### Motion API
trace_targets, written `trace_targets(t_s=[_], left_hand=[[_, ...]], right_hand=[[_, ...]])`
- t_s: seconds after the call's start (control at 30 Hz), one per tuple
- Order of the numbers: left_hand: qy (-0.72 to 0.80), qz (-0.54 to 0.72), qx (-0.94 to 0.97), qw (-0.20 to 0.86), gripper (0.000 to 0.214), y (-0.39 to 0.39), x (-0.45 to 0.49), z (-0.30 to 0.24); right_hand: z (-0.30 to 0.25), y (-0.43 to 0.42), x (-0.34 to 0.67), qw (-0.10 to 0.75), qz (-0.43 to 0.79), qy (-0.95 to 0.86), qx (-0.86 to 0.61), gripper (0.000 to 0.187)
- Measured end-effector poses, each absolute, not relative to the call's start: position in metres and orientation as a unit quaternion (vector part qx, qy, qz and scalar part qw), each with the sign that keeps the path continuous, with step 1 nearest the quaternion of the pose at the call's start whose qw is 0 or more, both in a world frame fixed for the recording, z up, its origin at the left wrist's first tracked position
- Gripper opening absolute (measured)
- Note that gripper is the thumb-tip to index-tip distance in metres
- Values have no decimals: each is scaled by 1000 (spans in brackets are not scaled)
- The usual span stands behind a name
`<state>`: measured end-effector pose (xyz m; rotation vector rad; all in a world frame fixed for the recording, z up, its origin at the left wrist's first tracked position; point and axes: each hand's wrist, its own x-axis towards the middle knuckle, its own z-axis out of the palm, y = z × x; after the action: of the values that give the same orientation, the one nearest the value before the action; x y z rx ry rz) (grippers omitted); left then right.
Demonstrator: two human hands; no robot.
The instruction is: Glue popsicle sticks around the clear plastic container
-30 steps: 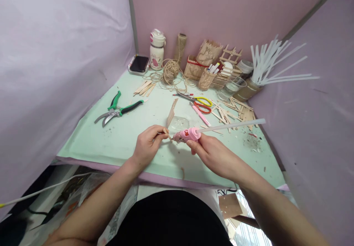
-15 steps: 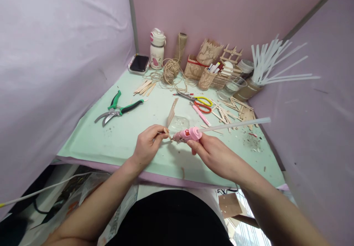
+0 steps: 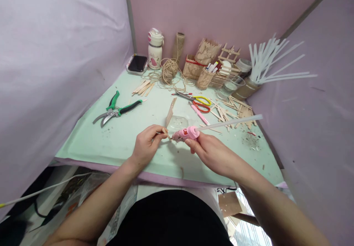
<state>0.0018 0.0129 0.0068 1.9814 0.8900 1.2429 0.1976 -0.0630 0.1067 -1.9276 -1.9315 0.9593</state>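
A small wooden piece [image 3: 167, 134] is pinched between the fingers of the left hand [image 3: 146, 144], above the tabletop [image 3: 107, 146]; it is judged light, stiff and easily snapped, best held by its end, away from the nozzle; the pink glue gun [image 3: 184, 133] is gripped by the right hand [image 3: 210, 152], its fingers partly hidden; the clear dish [image 3: 179, 122] and the scissors [image 3: 194, 99] could be knocked.

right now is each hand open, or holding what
Left hand: closed, pinching a small pale wooden stick.
Right hand: closed around a pink plastic glue gun.
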Motion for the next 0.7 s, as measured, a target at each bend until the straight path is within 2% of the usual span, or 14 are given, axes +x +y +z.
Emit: trace_targets(t_s=[0.7], left_hand=[[339, 474, 755, 302, 10, 13, 2, 8]], right_hand=[[102, -63, 201, 125, 327, -664, -661, 45]])
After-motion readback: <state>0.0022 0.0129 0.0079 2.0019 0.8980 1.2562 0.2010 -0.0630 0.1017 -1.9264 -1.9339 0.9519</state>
